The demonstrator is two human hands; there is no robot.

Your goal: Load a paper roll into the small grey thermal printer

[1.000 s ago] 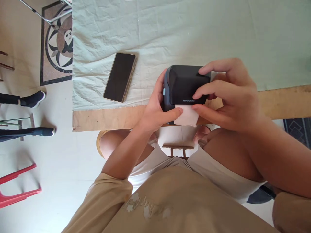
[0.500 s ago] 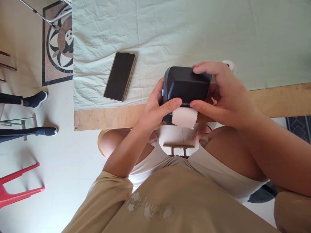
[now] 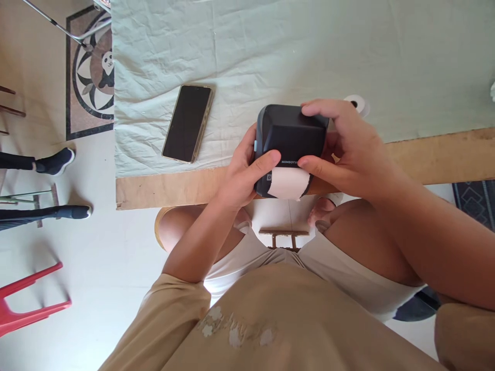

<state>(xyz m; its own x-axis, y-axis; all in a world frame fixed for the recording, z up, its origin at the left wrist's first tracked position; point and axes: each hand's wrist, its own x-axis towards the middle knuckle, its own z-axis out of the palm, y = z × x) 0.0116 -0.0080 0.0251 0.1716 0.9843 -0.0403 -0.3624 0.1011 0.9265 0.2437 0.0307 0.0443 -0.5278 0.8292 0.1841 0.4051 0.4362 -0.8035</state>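
Note:
Between both hands, over the table's near edge, is a black label printer (image 3: 297, 139) with light lettering on its lid. A strip of white label paper (image 3: 289, 184) hangs out of its front slot, its end uneven. My left hand (image 3: 247, 167) grips the printer's left side, thumb on top by the paper. With my right hand (image 3: 348, 144) I hold the right side; its thumb lies at the lid's front edge and a finger rests on the far top corner. The undersides of the fingers are hidden. A small white roll (image 3: 356, 104) sits on the cloth just beyond my right hand.
A smartphone (image 3: 187, 123) with a dark screen lies left of the printer on the pale green cloth (image 3: 247, 46). The table's bare wooden edge (image 3: 166, 190) runs in front of me. On the floor at left are a red stool (image 3: 34, 301) and another person's feet (image 3: 56, 161).
The printer and both hands have shifted slightly left in view, as has the scene. The printer's lettering and paper strip show more fully. Both hands keep their hold.

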